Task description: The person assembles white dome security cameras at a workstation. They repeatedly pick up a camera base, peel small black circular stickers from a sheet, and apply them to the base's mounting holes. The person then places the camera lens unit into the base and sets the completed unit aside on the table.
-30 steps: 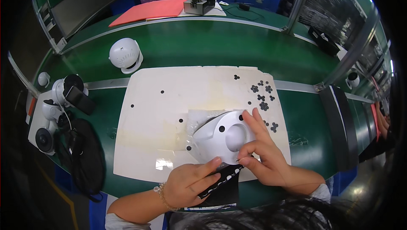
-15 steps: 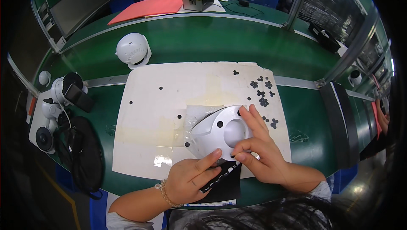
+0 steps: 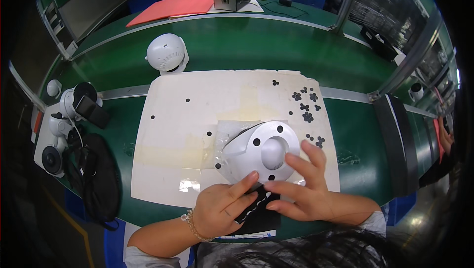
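Note:
A white rounded plastic housing (image 3: 236, 161) lies on clear plastic film (image 3: 228, 130) on the pale work mat. Its ring-shaped face bears three round black pads, including a lower pad (image 3: 271, 177) near my right fingertips. My left hand (image 3: 217, 211) pinches a black strip with white round gaps (image 3: 256, 204), and its index fingertip rests against the housing's lower edge. My right hand (image 3: 306, 189) is open at the housing's right side, fingers spread and seemingly holding nothing. Whether its fingertips touch the housing I cannot tell.
Black pad clusters (image 3: 307, 117) lie on the right of the mat (image 3: 168, 144), with loose dots at left. A white camera-like device (image 3: 166, 53) stands behind it. Further white devices (image 3: 60, 125) and a black pouch (image 3: 102, 184) sit left. A long black box (image 3: 395, 144) borders the right.
My right fingers have drawn back from the housing and spread, uncovering the lower and upper black pads. My left hand has barely moved. The white device at the back appears shifted slightly right.

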Demonstrator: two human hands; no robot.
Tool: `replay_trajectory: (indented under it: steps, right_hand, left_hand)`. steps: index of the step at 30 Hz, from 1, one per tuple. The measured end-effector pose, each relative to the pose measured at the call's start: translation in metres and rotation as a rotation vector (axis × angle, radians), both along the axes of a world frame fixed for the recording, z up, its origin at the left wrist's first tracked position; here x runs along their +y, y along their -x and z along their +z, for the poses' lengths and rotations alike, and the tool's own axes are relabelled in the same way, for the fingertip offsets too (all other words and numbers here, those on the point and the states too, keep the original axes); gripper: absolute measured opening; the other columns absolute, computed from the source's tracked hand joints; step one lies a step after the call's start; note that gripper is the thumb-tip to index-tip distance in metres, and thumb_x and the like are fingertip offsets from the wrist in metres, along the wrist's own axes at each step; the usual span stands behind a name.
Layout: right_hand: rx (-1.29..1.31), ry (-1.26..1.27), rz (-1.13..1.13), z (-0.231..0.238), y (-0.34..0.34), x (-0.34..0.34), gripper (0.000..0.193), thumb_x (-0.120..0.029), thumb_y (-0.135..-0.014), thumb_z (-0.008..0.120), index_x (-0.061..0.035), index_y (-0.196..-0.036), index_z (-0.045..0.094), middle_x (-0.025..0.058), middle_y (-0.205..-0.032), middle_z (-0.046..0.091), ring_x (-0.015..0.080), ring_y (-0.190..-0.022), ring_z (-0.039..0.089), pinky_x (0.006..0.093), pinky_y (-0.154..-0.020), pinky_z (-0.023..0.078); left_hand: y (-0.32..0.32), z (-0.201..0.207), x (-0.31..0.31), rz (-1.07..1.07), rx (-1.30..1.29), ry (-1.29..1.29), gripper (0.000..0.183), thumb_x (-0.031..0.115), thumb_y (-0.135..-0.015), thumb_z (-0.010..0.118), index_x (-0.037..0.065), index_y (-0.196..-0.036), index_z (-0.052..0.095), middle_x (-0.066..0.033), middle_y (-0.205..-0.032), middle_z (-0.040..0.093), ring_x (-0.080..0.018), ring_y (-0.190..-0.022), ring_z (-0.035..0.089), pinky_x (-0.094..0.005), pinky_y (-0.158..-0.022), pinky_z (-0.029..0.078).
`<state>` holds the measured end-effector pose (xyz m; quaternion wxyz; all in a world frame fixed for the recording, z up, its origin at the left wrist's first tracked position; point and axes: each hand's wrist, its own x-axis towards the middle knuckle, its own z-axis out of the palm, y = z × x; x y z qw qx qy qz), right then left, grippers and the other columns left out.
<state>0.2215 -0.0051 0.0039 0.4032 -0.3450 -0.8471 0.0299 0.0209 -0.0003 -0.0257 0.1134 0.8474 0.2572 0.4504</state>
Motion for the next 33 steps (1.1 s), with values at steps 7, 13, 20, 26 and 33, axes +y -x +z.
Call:
replay_trajectory:
  steps: [7,13,20,26,33]
  right_hand:
    - [-0.100,-0.478,0.239,-0.010,-0.006,0.008,0.017,-0.021,-0.066,0.068,-0.0170,-0.083,0.063,0.0040,-0.121,0.049,0.0316,-0.120,0.029,0.0428,-0.094,0.021]
    - [0.151,0.200,-0.043,0.003,-0.032,0.014,0.006,-0.010,-0.075,0.059,-0.0096,-0.081,0.058,0.0130,-0.121,0.044,0.0353,-0.121,0.028,0.0444,-0.098,0.023]
    - [0.175,0.360,0.006,0.002,-0.036,0.022,0.008,-0.014,-0.082,0.056,-0.0074,-0.086,0.056,0.0131,-0.124,0.042,0.0358,-0.123,0.026,0.0436,-0.098,0.022]
    - [0.241,0.472,0.055,0.002,-0.036,0.023,0.008,-0.015,-0.082,0.056,-0.0075,-0.086,0.056,0.0124,-0.124,0.042,0.0346,-0.123,0.026,0.0430,-0.099,0.022]
    - [0.327,0.549,0.075,0.001,-0.035,0.022,0.008,-0.015,-0.082,0.056,-0.0083,-0.086,0.057,0.0114,-0.125,0.042,0.0339,-0.124,0.026,0.0432,-0.099,0.021]
  left_hand:
    - [0.000,0.003,0.000,0.003,0.032,0.002,0.023,0.001,-0.059,0.066,0.001,-0.081,0.060,-0.0156,-0.116,0.052,-0.0185,-0.052,0.055,-0.0270,-0.045,0.043]
    - [0.000,0.000,0.000,0.000,0.019,-0.001,0.025,-0.001,-0.056,0.067,0.001,-0.080,0.060,-0.0166,-0.115,0.052,-0.0189,-0.052,0.055,-0.0268,-0.047,0.043]
    - [0.000,0.001,0.000,-0.006,0.022,0.010,0.028,-0.002,-0.055,0.067,0.002,-0.082,0.060,-0.0166,-0.116,0.052,-0.0192,-0.054,0.055,-0.0266,-0.048,0.043]
    - [0.000,0.001,-0.001,0.002,0.027,0.013,0.028,-0.002,-0.055,0.067,0.002,-0.082,0.060,-0.0166,-0.116,0.052,-0.0191,-0.055,0.055,-0.0262,-0.049,0.043]
    - [0.000,0.001,-0.001,0.008,0.031,0.017,0.027,-0.002,-0.055,0.067,0.002,-0.081,0.060,-0.0170,-0.116,0.052,-0.0190,-0.055,0.055,-0.0260,-0.049,0.044]
